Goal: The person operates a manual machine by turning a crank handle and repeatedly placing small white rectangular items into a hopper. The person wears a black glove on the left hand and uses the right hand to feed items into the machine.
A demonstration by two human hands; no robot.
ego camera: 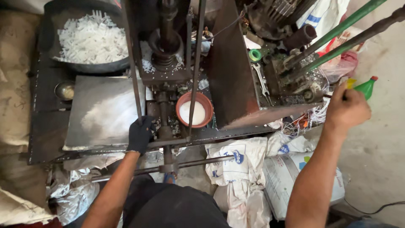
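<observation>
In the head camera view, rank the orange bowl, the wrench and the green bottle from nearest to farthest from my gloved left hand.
From the gloved left hand:
1. Orange bowl of white powder, just to its right on the machine bed.
2. Wrench, farther right and up, beside the rusty plate.
3. Green bottle, far right, past the bare right hand.

The left hand (140,134) wears a black glove. The right hand (346,109) is bare. Both arms have no sleeves. Dark clothes show at the bottom middle.
</observation>
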